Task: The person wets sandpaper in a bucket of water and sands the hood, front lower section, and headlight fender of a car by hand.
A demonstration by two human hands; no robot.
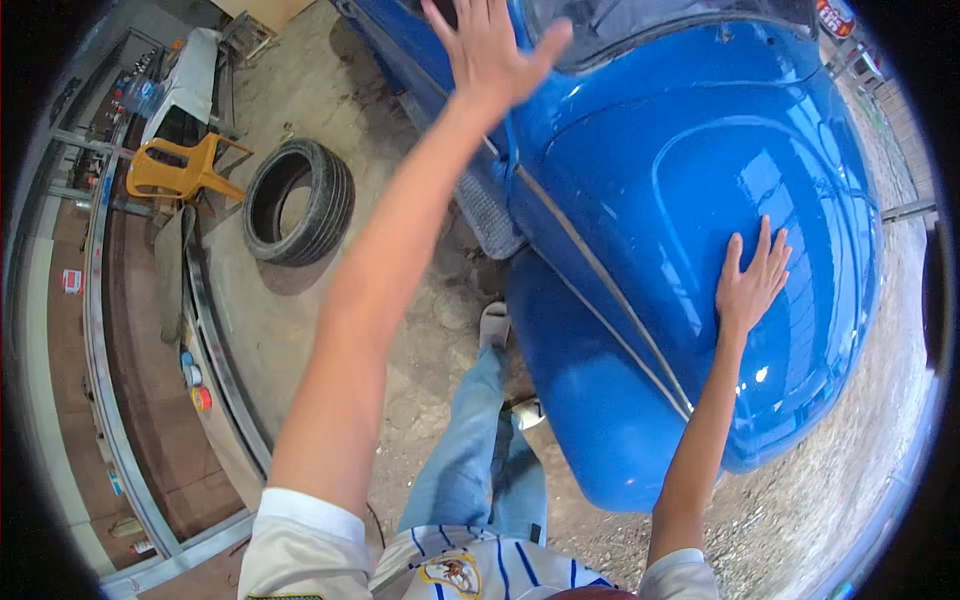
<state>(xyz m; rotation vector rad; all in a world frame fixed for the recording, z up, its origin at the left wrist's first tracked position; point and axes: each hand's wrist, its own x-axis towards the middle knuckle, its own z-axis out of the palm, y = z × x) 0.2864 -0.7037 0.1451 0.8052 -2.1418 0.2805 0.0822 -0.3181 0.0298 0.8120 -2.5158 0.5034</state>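
A glossy blue car [625,200] with a rounded body fills the right half of the head view. My right hand [755,280] lies on its curved panel with the fingers stretched out, holding nothing. Raised and slightly blurred, my left hand [490,50] has its fingers spread beside the car's window [670,30]. Whether it touches the car, I cannot tell. A bulging blue fender [590,410] sits below the panel, nearest my legs, and a pale trim strip [600,280] runs along the seam between them.
A worn black tire [335,200] lies on the dirt floor to the left, near a yellow plastic chair [175,170]. Metal rails [105,330] run along the left side. Small cans [200,398] stand near one rail. A textured running board [487,215] juts from the car.
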